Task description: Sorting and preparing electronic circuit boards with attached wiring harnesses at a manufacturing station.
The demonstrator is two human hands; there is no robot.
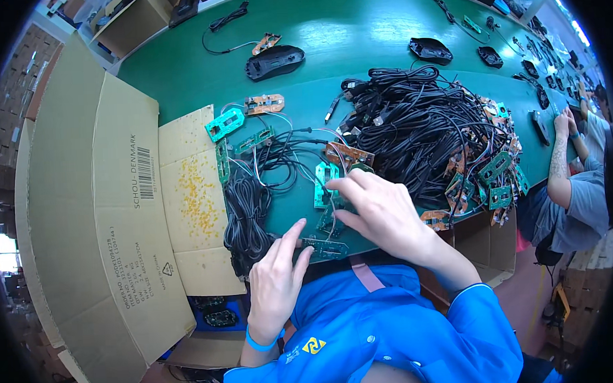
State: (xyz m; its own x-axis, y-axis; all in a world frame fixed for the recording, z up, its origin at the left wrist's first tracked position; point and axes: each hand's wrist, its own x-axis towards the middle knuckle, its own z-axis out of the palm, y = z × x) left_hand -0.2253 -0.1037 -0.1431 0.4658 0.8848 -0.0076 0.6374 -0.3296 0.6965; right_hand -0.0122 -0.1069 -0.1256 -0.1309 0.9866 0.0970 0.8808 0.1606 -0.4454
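Note:
My left hand (275,286) is at the table's near edge, thumb and index finger spread apart. Its thumb tip is close to the left end of a dark green circuit board (328,249); whether they touch is unclear. Over another green circuit board (325,185) reaches my right hand (384,208), with a gap between thumb and index finger and the other fingers curled out of sight. Just beyond that hand lies an orange-brown circuit board (350,153) with thin wires. Bundled black cables (246,211) lie left of these boards.
A big heap of black cables (406,119) with attached boards covers the right side. An open cardboard box (122,199) stands left, its flap (198,254) dotted with yellow bits. Black mouse shells (275,61) lie farther back. Another person (572,159) works at the far right.

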